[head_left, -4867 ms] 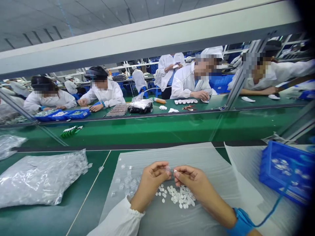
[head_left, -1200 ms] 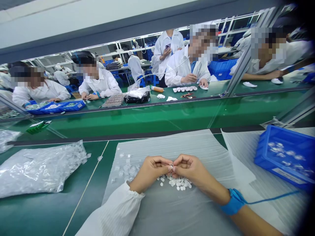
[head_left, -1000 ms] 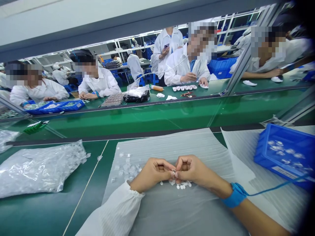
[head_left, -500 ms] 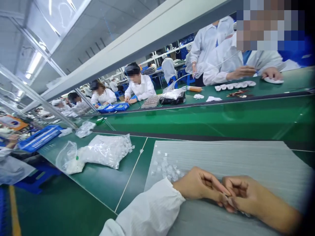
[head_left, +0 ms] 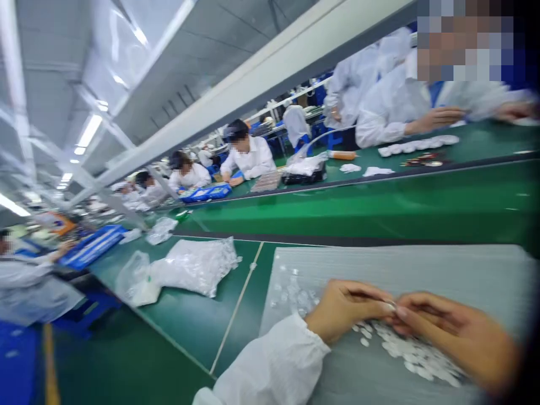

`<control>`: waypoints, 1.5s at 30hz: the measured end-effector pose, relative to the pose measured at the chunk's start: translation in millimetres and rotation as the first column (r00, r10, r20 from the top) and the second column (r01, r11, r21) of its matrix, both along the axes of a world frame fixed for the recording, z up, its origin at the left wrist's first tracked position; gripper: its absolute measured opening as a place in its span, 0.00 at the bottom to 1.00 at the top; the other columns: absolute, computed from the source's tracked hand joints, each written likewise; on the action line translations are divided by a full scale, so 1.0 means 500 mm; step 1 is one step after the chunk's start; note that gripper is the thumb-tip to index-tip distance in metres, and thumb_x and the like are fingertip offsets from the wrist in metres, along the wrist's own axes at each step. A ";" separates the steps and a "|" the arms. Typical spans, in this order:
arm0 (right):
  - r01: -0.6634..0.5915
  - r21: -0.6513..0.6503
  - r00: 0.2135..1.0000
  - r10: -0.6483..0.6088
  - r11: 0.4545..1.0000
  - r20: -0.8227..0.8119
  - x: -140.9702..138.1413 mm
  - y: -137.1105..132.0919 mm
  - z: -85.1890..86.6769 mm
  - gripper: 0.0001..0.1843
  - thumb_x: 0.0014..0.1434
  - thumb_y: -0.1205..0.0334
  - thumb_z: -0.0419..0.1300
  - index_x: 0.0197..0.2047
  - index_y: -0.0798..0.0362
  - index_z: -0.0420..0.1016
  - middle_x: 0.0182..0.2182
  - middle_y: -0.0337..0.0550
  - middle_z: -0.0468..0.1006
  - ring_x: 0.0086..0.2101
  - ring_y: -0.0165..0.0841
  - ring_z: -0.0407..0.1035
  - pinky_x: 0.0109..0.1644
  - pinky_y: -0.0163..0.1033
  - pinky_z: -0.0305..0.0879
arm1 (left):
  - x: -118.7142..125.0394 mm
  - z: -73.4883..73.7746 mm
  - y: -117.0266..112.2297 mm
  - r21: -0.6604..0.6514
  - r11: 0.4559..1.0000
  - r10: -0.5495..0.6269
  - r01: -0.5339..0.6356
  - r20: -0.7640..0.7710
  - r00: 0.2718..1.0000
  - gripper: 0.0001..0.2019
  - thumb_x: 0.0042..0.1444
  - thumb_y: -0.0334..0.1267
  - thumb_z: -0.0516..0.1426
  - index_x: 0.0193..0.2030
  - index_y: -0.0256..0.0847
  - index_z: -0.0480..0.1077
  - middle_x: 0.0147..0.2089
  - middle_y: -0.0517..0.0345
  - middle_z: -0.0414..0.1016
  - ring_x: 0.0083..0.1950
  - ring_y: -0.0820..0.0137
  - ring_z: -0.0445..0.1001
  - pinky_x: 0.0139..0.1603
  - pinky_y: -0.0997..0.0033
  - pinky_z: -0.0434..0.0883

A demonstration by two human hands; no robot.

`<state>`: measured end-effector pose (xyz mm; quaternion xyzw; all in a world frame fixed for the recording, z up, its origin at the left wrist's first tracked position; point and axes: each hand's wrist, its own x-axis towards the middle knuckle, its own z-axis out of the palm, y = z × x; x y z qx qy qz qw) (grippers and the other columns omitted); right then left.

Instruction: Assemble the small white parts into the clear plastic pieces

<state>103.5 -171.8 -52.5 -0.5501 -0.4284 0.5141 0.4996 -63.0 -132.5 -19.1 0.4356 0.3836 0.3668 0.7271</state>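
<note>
two hands, one foam sheet, two plastic bags, two blue trays

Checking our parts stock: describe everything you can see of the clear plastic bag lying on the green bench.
The clear plastic bag lies on its side on the green bench, just left of a thin pale line. Its thin, glossy film bulges with many small translucent pieces, too blurred to make out singly. Its left end narrows into a looser stretch of film. No hand touches it.

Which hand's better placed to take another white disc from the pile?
Probably the right: the right hand lies directly over the pile of white discs, while the left hand sits at its edge, nearer the clear plastic pieces.
</note>
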 end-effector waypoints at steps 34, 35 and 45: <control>-0.285 -0.032 0.921 0.264 0.958 -0.287 0.023 -0.018 0.071 0.10 0.46 0.69 0.67 0.23 0.54 0.67 0.20 0.33 0.74 0.20 0.28 0.72 0.24 0.31 0.65 | -0.012 0.017 -0.005 -0.004 0.957 -0.289 0.289 0.054 0.956 0.10 0.50 0.36 0.70 0.37 0.33 0.81 0.30 0.52 0.81 0.32 0.71 0.78 0.36 0.72 0.73; -0.282 -0.041 0.923 0.259 0.959 -0.285 0.020 -0.019 0.067 0.11 0.45 0.70 0.65 0.22 0.53 0.65 0.19 0.33 0.74 0.19 0.27 0.70 0.23 0.30 0.63 | -0.012 0.015 -0.006 -0.009 0.955 -0.296 0.297 0.056 0.954 0.10 0.50 0.36 0.70 0.37 0.33 0.81 0.30 0.52 0.81 0.31 0.71 0.78 0.36 0.72 0.73; -0.258 -0.094 0.945 0.231 0.962 -0.231 0.004 -0.027 0.054 0.13 0.47 0.69 0.64 0.23 0.52 0.61 0.21 0.38 0.78 0.19 0.25 0.66 0.21 0.29 0.59 | -0.008 -0.010 -0.013 -0.043 0.957 -0.282 0.286 0.081 0.956 0.09 0.48 0.35 0.71 0.35 0.34 0.81 0.28 0.54 0.80 0.29 0.74 0.76 0.33 0.75 0.71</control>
